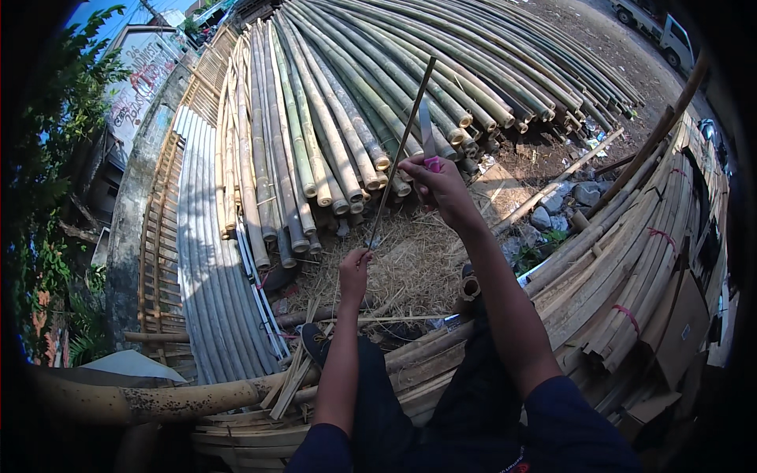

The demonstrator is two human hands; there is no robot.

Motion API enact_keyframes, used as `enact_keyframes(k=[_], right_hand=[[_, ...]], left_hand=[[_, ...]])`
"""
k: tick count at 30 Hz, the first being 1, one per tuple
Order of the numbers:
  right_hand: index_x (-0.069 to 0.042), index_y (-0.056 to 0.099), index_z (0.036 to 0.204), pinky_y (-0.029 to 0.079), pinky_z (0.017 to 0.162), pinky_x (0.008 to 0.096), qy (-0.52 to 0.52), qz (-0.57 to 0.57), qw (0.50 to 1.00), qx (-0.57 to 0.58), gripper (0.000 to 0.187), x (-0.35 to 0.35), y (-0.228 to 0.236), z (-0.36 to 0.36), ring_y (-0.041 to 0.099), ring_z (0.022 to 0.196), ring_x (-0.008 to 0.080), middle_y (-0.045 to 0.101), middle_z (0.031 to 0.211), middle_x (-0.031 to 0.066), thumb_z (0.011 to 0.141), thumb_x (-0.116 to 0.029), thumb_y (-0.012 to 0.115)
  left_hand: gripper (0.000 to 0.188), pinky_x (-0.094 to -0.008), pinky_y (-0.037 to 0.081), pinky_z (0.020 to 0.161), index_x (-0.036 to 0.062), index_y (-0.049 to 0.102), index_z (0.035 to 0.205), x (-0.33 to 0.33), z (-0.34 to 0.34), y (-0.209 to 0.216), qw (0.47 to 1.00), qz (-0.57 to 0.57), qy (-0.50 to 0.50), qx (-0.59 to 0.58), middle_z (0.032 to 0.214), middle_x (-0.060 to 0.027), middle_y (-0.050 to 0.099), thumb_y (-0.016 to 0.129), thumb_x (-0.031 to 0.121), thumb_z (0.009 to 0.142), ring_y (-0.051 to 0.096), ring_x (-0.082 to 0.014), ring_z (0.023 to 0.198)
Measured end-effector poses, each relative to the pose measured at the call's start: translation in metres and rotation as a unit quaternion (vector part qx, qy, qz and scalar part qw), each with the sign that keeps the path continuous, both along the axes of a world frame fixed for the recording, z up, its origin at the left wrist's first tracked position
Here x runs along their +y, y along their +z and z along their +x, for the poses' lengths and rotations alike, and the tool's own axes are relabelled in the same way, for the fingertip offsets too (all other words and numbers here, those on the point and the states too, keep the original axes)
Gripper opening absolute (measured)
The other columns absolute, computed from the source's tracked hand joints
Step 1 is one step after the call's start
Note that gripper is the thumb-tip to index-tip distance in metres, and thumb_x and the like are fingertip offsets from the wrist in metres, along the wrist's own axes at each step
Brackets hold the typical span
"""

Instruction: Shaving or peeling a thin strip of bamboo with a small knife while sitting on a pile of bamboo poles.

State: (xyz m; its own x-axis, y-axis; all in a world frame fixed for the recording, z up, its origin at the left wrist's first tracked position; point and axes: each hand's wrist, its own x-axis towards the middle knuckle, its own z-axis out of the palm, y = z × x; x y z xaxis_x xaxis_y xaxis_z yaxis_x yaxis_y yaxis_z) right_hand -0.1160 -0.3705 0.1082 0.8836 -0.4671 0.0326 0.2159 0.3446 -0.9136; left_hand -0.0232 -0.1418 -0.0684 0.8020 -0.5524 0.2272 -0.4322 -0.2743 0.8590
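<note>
The left hand point(354, 268) is pinching the lower end of a thin, straight bamboo strip point(400, 150) slanting toward one o'clock; the right hand point(438, 185) is gripping a pink-handled knife point(426, 134) against it, above dry fibrous shavings point(410, 268).

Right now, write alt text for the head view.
Left hand holds the low end of a thin bamboo strip while the right hand sets a pink-handled knife against it, above straw-like shavings and stacked bamboo poles.

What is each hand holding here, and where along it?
Left hand: thin bamboo strip, at its lower end. Right hand: pink-handled knife, by the handle, against the strip.
</note>
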Motion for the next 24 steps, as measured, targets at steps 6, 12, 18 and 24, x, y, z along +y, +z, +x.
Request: enact_keyframes(k=[6,12,18,24], right_hand=[[-0.004,0.065,0.095,0.031,0.043,0.0171,0.003,-0.104,0.994,0.044,0.022,0.019,-0.016,0.018,0.045,0.050,0.0010,0.053,0.060,-0.0045,0.085,-0.023,0.068],[-0.002,0.070,0.087,0.041,0.050,0.0226,0.039,-0.215,0.969,0.112,0.020,0.036,-0.049,0.042,0.053,0.055,0.0063,0.059,0.062,0.0001,0.080,-0.021,0.070],[-0.001,0.071,0.087,0.047,0.055,0.0270,0.096,-0.281,0.940,0.167,0.023,0.055,-0.070,0.055,0.060,0.059,0.0103,0.065,0.067,0.0065,0.077,-0.022,0.072],[0.000,0.071,0.086,0.049,0.058,0.0279,0.099,-0.296,0.932,0.184,0.023,0.073,-0.081,0.061,0.062,0.061,0.0123,0.066,0.070,0.0090,0.076,-0.022,0.072]], left_hand=[[0.012,-0.0318,0.050,0.063,-0.0013,0.064,0.094,-0.005,-0.008,0.003,0.996,-0.026,-0.011,-0.079,0.081,-0.0133,0.065,0.061,0.008,0.087,0.065,-0.0205,0.073],[0.011,-0.0307,0.048,0.058,-0.0017,0.062,0.089,-0.006,-0.016,0.014,0.993,-0.047,-0.005,-0.112,0.074,-0.0111,0.063,0.059,0.009,0.089,0.063,-0.0189,0.065],[0.015,-0.0307,0.049,0.057,-0.0022,0.062,0.089,-0.001,-0.016,0.024,0.995,-0.065,0.018,-0.076,0.074,-0.0113,0.063,0.061,0.013,0.088,0.064,-0.0193,0.064],[0.014,-0.0271,0.049,0.059,-0.0025,0.063,0.091,0.008,-0.008,0.021,0.997,-0.052,0.035,-0.047,0.075,-0.0087,0.065,0.061,0.011,0.088,0.063,-0.0142,0.066]])
